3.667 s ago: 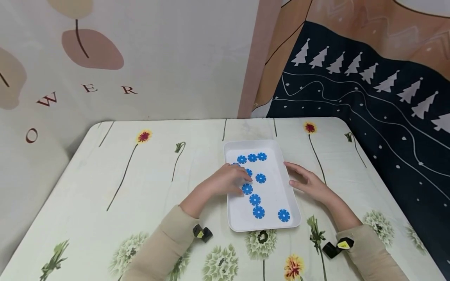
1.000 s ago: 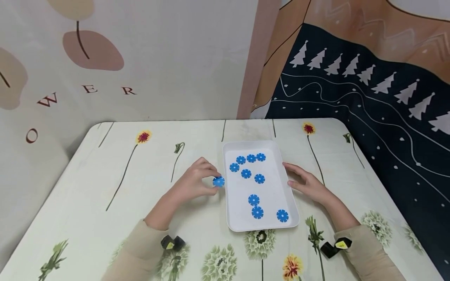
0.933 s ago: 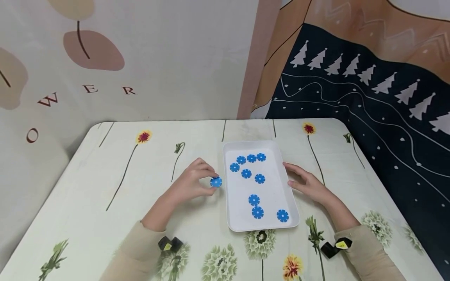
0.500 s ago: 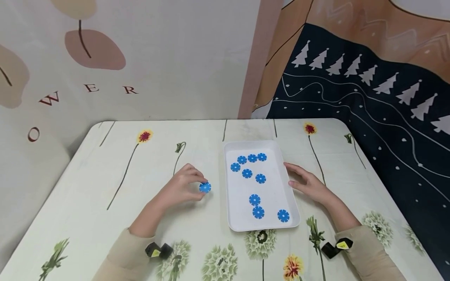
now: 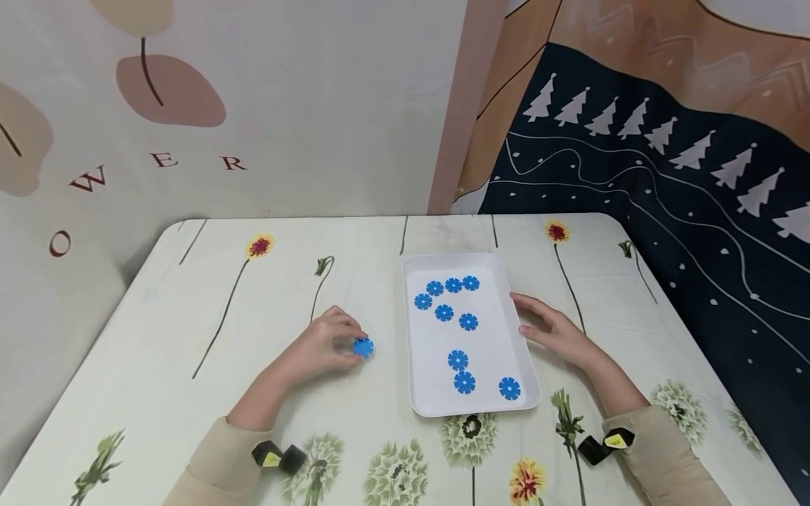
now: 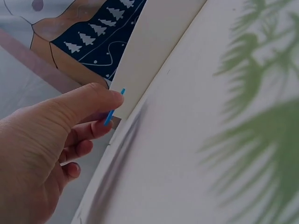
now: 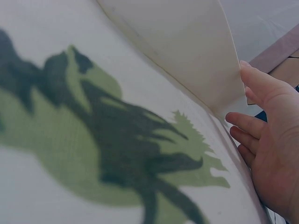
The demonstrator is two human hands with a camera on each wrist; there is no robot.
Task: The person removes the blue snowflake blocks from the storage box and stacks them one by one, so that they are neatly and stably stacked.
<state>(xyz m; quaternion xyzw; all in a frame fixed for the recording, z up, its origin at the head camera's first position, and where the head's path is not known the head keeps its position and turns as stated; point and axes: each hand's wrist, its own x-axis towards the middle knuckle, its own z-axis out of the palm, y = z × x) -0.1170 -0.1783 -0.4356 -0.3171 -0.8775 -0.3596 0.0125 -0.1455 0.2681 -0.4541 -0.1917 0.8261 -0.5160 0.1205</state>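
Between thumb and fingertips, my left hand (image 5: 325,344) pinches a blue snowflake disc (image 5: 363,348), a small round notched plastic piece, low over the table to the left of the tray. Seen edge-on in the left wrist view, the same snowflake disc (image 6: 115,105) shows as a thin blue strip. The white rectangular tray (image 5: 425,383) holds several matching blue discs (image 5: 468,322) lying flat and scattered. My right hand (image 5: 557,334) stands at the tray's right side, thumb and fingers spread and relaxed; in the right wrist view the fingertips (image 7: 246,70) are at the tray wall.
A white cloth with printed flowers covers the table (image 5: 354,422). Behind it rises a pale wall hanging (image 5: 316,126), and a dark tree-patterned cloth (image 5: 607,161) hangs at the right. Each sleeve cuff bears a small black wrist camera (image 5: 278,457).
My left hand took one disc from the tray's left part, carried it out over the edge, then left and down toward the near side of the table. My right hand has stayed at the tray.
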